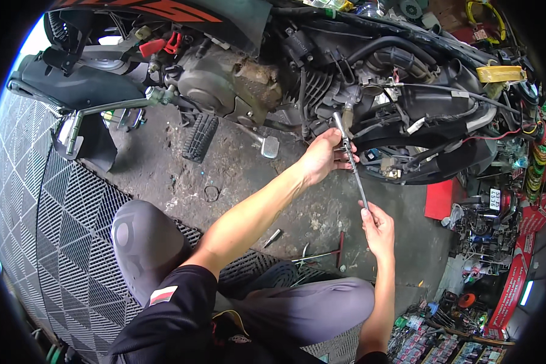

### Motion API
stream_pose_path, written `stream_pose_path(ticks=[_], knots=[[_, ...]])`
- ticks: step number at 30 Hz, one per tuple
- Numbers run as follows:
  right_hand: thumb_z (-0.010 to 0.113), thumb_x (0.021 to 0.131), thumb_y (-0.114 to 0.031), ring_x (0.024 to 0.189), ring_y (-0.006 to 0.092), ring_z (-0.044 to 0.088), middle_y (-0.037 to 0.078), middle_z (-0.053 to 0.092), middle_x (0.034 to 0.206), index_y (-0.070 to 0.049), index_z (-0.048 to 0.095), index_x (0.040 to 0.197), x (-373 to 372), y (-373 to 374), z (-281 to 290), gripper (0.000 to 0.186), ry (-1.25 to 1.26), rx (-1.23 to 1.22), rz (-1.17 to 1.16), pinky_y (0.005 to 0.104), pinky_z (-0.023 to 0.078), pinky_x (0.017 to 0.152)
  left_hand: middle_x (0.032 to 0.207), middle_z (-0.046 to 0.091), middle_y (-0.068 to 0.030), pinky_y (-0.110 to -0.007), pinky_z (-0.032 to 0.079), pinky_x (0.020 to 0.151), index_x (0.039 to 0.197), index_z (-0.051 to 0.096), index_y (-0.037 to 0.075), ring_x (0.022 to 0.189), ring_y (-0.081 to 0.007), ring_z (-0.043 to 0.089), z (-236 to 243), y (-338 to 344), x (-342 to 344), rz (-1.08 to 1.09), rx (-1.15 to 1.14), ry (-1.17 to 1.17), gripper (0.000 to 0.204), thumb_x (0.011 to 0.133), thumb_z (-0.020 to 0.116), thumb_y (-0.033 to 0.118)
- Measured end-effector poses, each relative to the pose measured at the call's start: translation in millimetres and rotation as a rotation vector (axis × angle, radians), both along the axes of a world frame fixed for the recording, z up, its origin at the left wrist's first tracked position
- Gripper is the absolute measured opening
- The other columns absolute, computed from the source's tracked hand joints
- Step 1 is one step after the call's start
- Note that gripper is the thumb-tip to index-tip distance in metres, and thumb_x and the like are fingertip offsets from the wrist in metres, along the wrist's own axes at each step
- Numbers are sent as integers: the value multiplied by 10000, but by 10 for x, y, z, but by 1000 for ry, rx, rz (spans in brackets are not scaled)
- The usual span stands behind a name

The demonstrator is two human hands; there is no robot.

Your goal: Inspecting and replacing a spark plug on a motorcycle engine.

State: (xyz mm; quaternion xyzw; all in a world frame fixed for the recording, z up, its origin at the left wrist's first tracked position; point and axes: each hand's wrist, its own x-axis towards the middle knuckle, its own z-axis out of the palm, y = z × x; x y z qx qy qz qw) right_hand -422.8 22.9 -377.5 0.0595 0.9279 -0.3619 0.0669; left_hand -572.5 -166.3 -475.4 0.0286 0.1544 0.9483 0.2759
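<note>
I am crouched on the oily concrete floor [164,164] beside the motorcycle engine [236,79], working a long, thin steel socket wrench [352,164] into the dark cylinder area beneath the tangle of black hoses [400,54]. The tool runs on a slant from its socket end, seated up among the fins and fittings at the top, down to my lower hand.

My left hand [323,156] is curled around the upper part of the shaft, fingers wrapped and thumb lying along it, close to the engine; held that near the working end, it seems to keep the socket lined up and stop it slipping off. My right hand [379,227] is closed around the bottom end of the shaft, wrist bent upward, where I judge a turn is easiest to give.

A red-handled T-shaped tool [333,252] and a small silver bit [273,237] lie on the floor just past my knees, within easy reach. The black ribbed rubber foot peg [200,137] and the chrome brake pedal [269,145] stick out to the left of my hands, well apart from them. A black grid-pattern plastic floor mat [60,230] lies under me.
</note>
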Motion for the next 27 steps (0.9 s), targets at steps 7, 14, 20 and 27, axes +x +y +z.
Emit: stream_pose_path(ticks=[7,14,20,27], knots=[[644,999,-285,572,31,431,-56,529,696,7,681,1217,-122,-71,-40,366,88,102,-36,218,352,516,1078,656,-101,-466,527,900,1146,517,139,992,-296,668,67,-16,-127,12,-73,-39,280,1082,391,380],[671,971,-244,569,80,493,105,556,675,-17,685,1209,-338,-193,-104,329,457,448,124,268,416,538,1203,642,-97,-444,514,925,1360,478,194,1052,-258,636,76,-23,-3,32,-109,-13,362,1098,317,386],[676,963,-230,601,100,542,182,671,742,-23,694,1201,-357,-202,-291,316,85,-31,-81,319,468,557,1321,574,-120,-435,499,962,1451,383,101,1140,-220,577,-78,24,335,-79,-133,-1,492,1092,296,426],[656,967,-254,796,192,738,182,737,912,-55,700,1209,-452,-378,-176,317,286,336,-78,327,540,686,1263,609,-91,-391,533,905,1321,533,82,1073,-222,636,-185,245,665,-451,-265,200,581,1051,348,562]])
